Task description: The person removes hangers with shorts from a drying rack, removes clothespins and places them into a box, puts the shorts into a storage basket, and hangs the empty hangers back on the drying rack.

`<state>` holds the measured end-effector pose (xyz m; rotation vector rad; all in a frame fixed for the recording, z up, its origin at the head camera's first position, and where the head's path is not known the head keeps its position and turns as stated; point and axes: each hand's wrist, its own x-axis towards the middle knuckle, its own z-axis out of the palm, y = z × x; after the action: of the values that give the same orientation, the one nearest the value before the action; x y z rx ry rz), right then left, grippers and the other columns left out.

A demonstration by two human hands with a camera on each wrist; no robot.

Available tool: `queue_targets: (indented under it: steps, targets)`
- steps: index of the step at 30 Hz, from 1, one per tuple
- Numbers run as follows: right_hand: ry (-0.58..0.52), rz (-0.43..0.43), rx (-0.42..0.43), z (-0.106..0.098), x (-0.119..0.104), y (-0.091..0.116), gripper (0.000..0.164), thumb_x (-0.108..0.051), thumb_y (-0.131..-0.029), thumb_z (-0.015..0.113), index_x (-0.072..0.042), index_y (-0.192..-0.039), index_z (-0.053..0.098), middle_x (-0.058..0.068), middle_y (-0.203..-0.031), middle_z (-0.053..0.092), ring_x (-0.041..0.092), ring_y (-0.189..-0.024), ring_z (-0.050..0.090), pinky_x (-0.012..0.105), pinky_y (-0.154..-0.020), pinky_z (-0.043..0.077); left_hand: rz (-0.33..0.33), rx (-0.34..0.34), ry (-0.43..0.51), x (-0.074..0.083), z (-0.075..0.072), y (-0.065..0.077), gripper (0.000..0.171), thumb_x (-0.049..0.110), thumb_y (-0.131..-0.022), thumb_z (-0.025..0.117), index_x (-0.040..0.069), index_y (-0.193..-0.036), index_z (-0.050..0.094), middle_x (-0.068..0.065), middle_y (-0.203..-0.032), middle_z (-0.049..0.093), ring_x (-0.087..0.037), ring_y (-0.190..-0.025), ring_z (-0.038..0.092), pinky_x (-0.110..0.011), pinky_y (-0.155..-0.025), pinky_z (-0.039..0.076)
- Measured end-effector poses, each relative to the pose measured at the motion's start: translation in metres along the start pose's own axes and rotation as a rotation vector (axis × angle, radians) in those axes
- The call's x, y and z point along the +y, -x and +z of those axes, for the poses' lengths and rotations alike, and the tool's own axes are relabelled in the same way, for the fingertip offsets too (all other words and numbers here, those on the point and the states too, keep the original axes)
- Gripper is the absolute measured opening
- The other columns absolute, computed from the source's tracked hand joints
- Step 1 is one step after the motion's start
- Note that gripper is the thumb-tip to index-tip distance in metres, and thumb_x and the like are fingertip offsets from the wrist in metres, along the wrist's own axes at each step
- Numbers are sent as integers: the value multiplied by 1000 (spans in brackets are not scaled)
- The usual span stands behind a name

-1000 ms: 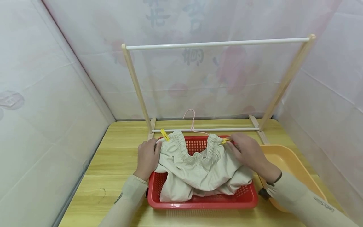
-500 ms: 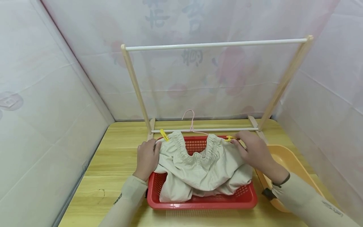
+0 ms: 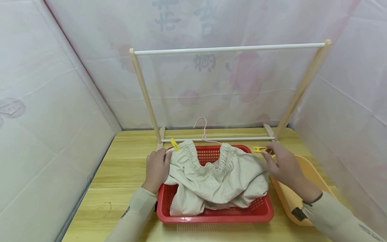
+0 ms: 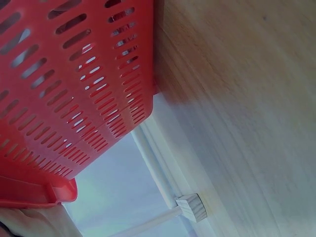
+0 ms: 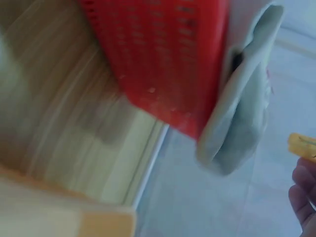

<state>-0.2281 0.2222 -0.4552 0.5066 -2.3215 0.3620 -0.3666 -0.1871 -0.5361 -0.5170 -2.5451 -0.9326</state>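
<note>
The hands (image 3: 157,170) are bare. The left sleeve (image 3: 136,208) is pale greyish beige, with a small dark marking (image 3: 126,211) near its wrist end. The right sleeve (image 3: 335,216) matches in colour and carries a grey marking (image 3: 370,232). A dark band (image 3: 317,197) edges its wrist end.

Small booth (image 3: 75,87): printed sheet walls (image 3: 48,111), table (image 3: 127,164), clothes rack (image 3: 229,49).

Faint, illegible characters (image 3: 205,62) on backdrop (image 3: 99,37)
</note>
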Motion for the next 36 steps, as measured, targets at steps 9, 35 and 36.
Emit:
queue_targets:
  steps: [9, 35, 36]
  targets:
    - [63, -45, -9, -9, 18, 18, 53, -44, -109, 49, 3, -126, 65, 14, -105, 69, 26, -86, 64, 29, -77, 48, 3, 2, -2, 0, 0, 1, 31, 31, -108, 54, 6, -100, 71, -11, -90, 73, -34, -84, 61, -49, -81, 42]
    - [200, 265, -73, -51, 47, 78, 32, -7, -76, 85, 2, -102, 70, 13, -84, 71, 31, -72, 65, 20, -63, 46, 8, 10, 9, 1, -1, 1, 29, 30, -107, 55, 6, -102, 70, -12, -91, 73, -35, -84, 61, -49, -81, 42]
    - [195, 272, -85, -52, 47, 78, 30, -7, -77, 85, 1, -102, 70, 12, -84, 71, 30, -71, 65, 22, -62, 47, 7, 9, 9, 1, -1, 1, 29, 30, -108, 55, 6, -101, 70, -12, -90, 72, -35, -83, 61, -49, -81, 42]
